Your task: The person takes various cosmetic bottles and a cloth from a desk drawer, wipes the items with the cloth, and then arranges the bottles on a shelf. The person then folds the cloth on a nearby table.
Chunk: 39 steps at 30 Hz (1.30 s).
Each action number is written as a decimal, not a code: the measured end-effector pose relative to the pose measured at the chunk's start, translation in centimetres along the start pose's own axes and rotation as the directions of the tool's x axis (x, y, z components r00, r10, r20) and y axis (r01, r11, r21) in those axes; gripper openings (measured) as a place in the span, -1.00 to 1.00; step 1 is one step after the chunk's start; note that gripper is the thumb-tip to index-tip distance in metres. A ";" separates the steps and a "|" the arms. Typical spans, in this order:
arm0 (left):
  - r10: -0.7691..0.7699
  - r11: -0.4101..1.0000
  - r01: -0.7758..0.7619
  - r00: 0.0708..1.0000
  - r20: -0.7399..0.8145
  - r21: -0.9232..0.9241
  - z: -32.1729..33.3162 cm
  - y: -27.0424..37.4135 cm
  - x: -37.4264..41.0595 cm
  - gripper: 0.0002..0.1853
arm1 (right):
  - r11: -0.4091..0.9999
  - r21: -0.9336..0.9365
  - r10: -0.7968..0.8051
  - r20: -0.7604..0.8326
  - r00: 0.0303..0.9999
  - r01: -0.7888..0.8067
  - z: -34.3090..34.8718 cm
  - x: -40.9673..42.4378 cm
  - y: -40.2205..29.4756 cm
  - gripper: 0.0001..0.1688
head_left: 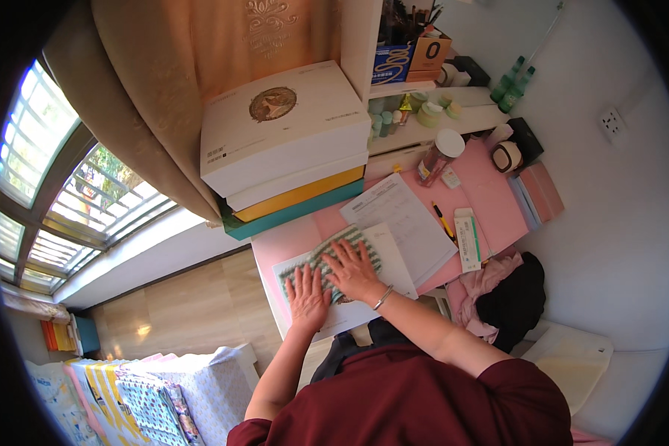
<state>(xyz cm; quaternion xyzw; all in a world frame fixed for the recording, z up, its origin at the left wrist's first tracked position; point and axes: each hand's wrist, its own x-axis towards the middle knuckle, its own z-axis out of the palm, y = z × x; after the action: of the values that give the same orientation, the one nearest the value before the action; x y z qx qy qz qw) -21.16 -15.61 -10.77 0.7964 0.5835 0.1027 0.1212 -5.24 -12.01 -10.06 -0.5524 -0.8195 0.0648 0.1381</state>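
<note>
A green-and-white striped cloth (pixel 324 252) lies spread over a white box lid or board (pixel 393 262) with a printed emblem, on the pink desk top. Both palms face down on this cloth. My left hand (pixel 308 295) rests on its near left part, fingers spread. My right hand (pixel 354 271), with a metal bangle at the wrist, lies flat on its right part, fingers slightly apart. Neither hand grips the cloth. Part of the emblem shows beneath the cloth's near edge, between the hands.
Printed sheets (pixel 404 217) lie beyond the board, with a yellow-black pen (pixel 445 223) and a small medicine box (pixel 468 240) to their right. Stacked boxes (pixel 284 134) stand at the back left. A lidded jar (pixel 440 156) stands near the shelf. Bunched clothes (pixel 513 295) lie at right.
</note>
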 end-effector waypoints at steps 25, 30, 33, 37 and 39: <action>-0.676 0.281 0.534 0.700 0.230 -0.798 2.6 -3.8 -7.0 -0.60 | 0.637 0.480 0.655 0.075 0.752 -0.603 -0.1 -12.8 7.8 -0.22; -0.643 0.085 0.568 0.659 0.391 -0.818 3.4 -5.9 -5.9 -0.53 | 0.500 0.488 0.711 0.239 0.661 -0.715 -1.0 -12.2 8.3 -0.29; -0.525 0.040 0.670 0.646 0.555 -0.742 2.3 -7.0 -4.9 -0.46 | 0.448 0.535 0.728 0.247 0.640 -0.716 -0.6 -12.3 8.6 -0.29; -0.424 -0.094 0.652 0.658 0.623 -0.752 -0.1 -5.8 -4.4 -0.42 | 0.312 0.582 0.737 0.351 0.578 -0.751 -2.1 -12.1 8.5 -0.28; -0.389 -0.141 0.599 0.699 0.601 -0.788 -1.1 -4.7 -4.4 -0.42 | 0.319 0.555 0.740 0.360 0.568 -0.768 -2.6 -12.0 8.5 -0.27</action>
<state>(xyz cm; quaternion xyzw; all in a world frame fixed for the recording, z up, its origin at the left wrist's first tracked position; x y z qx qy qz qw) -27.04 -18.41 -11.32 0.2256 0.6051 0.3376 0.6848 7.36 -19.98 -11.63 -0.7792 -0.3887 0.4168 0.2609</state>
